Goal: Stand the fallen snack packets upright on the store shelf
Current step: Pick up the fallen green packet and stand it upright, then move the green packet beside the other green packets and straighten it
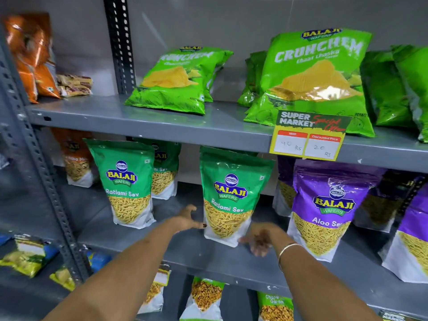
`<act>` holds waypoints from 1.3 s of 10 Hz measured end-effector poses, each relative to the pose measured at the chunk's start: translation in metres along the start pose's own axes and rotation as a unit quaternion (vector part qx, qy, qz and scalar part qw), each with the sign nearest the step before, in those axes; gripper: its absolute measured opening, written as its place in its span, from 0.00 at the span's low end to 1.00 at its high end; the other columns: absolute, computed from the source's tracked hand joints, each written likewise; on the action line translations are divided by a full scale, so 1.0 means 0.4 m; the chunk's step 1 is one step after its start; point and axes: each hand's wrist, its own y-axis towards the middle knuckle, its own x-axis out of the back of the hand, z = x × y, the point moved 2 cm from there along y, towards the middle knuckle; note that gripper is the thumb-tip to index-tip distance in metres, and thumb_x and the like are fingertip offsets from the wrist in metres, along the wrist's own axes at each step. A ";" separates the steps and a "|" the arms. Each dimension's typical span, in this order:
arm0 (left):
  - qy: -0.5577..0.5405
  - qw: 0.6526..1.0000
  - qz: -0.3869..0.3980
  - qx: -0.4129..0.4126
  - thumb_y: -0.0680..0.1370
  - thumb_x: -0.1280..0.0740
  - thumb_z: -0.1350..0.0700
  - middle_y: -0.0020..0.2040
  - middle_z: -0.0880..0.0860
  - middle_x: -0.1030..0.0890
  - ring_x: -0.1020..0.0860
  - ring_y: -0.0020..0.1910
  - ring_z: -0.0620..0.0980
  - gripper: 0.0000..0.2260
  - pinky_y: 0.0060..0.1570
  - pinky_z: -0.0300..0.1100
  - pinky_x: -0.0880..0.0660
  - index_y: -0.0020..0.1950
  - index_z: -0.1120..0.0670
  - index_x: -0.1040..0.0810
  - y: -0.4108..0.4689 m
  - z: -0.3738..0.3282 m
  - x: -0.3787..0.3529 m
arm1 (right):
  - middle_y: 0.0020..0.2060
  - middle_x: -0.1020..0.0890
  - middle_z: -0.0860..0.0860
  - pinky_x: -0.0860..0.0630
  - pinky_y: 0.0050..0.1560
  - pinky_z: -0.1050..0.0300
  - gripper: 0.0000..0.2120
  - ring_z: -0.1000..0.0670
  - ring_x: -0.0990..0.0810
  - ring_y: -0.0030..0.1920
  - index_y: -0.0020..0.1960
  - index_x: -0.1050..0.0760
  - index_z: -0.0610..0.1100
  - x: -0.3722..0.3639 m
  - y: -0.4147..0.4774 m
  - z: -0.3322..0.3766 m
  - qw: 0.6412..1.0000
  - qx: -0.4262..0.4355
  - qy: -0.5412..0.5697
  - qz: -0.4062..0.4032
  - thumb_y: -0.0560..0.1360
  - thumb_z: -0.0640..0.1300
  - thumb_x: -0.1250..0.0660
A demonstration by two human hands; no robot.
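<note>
A green Ratlami Sev packet stands upright on the middle shelf. My left hand is open just left of its lower edge, fingers spread, thumb close to the packet. My right hand is open at the packet's bottom right corner, blurred, fingertips near the white base. A second Ratlami Sev packet stands upright further left. On the upper shelf a green Crunchem chips bag lies tilted back, and a larger Crunchem bag leans upright.
Purple Aloo Sev packets stand right of my hands. A price tag hangs from the upper shelf edge. Orange packets sit at the upper left. A perforated grey upright bounds the left. More packets fill the shelf below.
</note>
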 end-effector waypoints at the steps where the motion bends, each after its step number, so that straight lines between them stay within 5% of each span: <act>1: 0.046 0.998 0.014 0.040 0.76 0.35 0.50 0.63 0.55 0.30 0.28 0.66 0.58 0.26 0.49 0.44 0.30 0.70 0.58 0.36 -0.023 0.067 0.058 | 0.19 0.21 0.51 0.24 0.25 0.63 0.18 0.53 0.21 0.24 0.34 0.28 0.43 -0.032 -0.004 0.035 0.986 -0.105 -0.060 0.118 0.78 0.52 0.42; 2: 0.047 0.993 -0.037 0.099 0.74 0.34 0.47 0.49 0.57 0.26 0.21 0.47 0.58 0.20 0.37 0.41 0.28 0.59 0.60 0.28 -0.044 0.209 0.184 | 0.23 0.18 0.56 0.22 0.30 0.64 0.14 0.57 0.19 0.30 0.41 0.30 0.47 -0.117 0.036 0.199 0.986 -0.065 -0.059 0.141 0.79 0.54 0.46; 3: -0.013 0.987 -0.082 0.135 0.73 0.31 0.49 0.49 0.59 0.24 0.21 0.45 0.60 0.19 0.39 0.44 0.26 0.56 0.60 0.29 -0.043 0.309 0.264 | 0.30 0.17 0.56 0.23 0.36 0.61 0.12 0.58 0.19 0.32 0.43 0.30 0.47 -0.195 0.056 0.336 0.997 0.005 -0.037 0.065 0.78 0.54 0.42; 4: -0.070 0.977 -0.161 0.122 0.71 0.29 0.53 0.67 0.64 0.27 0.24 0.60 0.60 0.29 0.58 0.48 0.28 0.67 0.65 0.33 -0.001 0.444 0.377 | 0.65 0.29 0.51 0.32 0.61 0.58 0.28 0.49 0.28 0.64 0.68 0.36 0.39 -0.302 0.140 0.510 0.990 0.106 0.043 -0.087 0.74 0.53 0.35; 5: -0.122 0.975 -0.177 0.051 0.70 0.27 0.59 0.74 0.62 0.36 0.33 0.71 0.58 0.36 0.67 0.46 0.35 0.73 0.65 0.41 0.035 0.477 0.427 | 0.73 0.38 0.47 0.37 0.71 0.54 0.40 0.46 0.37 0.73 0.75 0.47 0.38 -0.358 0.200 0.581 0.959 0.177 0.152 -0.161 0.71 0.46 0.29; 6: -0.203 0.975 -0.094 -0.017 0.64 0.24 0.61 0.68 0.61 0.28 0.28 0.66 0.57 0.35 0.60 0.45 0.30 0.68 0.64 0.34 0.079 0.499 0.443 | 0.65 0.27 0.45 0.31 0.67 0.53 0.37 0.46 0.27 0.64 0.70 0.40 0.36 -0.401 0.248 0.633 0.903 0.241 0.292 -0.202 0.66 0.34 0.25; 7: -0.220 0.974 -0.053 -0.018 0.63 0.22 0.59 0.65 0.63 0.25 0.25 0.63 0.58 0.34 0.62 0.48 0.27 0.65 0.65 0.32 0.090 0.513 0.438 | 0.64 0.25 0.41 0.28 0.66 0.48 0.36 0.44 0.25 0.64 0.68 0.37 0.36 -0.417 0.249 0.639 0.881 0.245 0.330 -0.234 0.64 0.33 0.25; 8: -0.197 0.979 -0.059 -0.014 0.60 0.22 0.55 0.62 0.61 0.21 0.22 0.60 0.58 0.30 0.63 0.54 0.26 0.57 0.59 0.29 0.094 0.539 0.427 | 0.65 0.25 0.39 0.22 0.57 0.58 0.34 0.43 0.25 0.64 0.68 0.38 0.35 -0.445 0.218 0.637 0.872 0.257 0.327 -0.259 0.67 0.31 0.27; 9: -0.164 0.984 -0.062 -0.025 0.58 0.22 0.52 0.59 0.58 0.19 0.20 0.57 0.56 0.30 0.59 0.48 0.24 0.56 0.58 0.27 0.050 0.525 0.429 | 0.65 0.26 0.40 0.22 0.40 0.74 0.34 0.47 0.24 0.58 0.70 0.40 0.35 -0.469 0.183 0.630 0.873 0.255 0.317 -0.268 0.68 0.31 0.29; 10: -0.120 0.989 -0.079 -0.032 0.65 0.23 0.55 0.59 0.57 0.19 0.21 0.57 0.56 0.26 0.51 0.42 0.27 0.60 0.61 0.27 -0.009 0.515 0.428 | 0.65 0.27 0.42 0.30 0.24 0.77 0.36 0.49 0.26 0.52 0.72 0.44 0.40 -0.505 0.122 0.625 0.886 0.226 0.305 -0.265 0.71 0.36 0.29; 13: -0.076 0.992 -0.102 -0.027 0.65 0.23 0.51 0.63 0.59 0.22 0.23 0.61 0.57 0.30 0.57 0.45 0.27 0.63 0.60 0.27 -0.098 0.522 0.415 | 0.70 0.31 0.44 0.25 0.50 0.57 0.36 0.46 0.28 0.62 0.73 0.46 0.44 -0.557 0.033 0.606 0.899 0.206 0.294 -0.250 0.72 0.38 0.30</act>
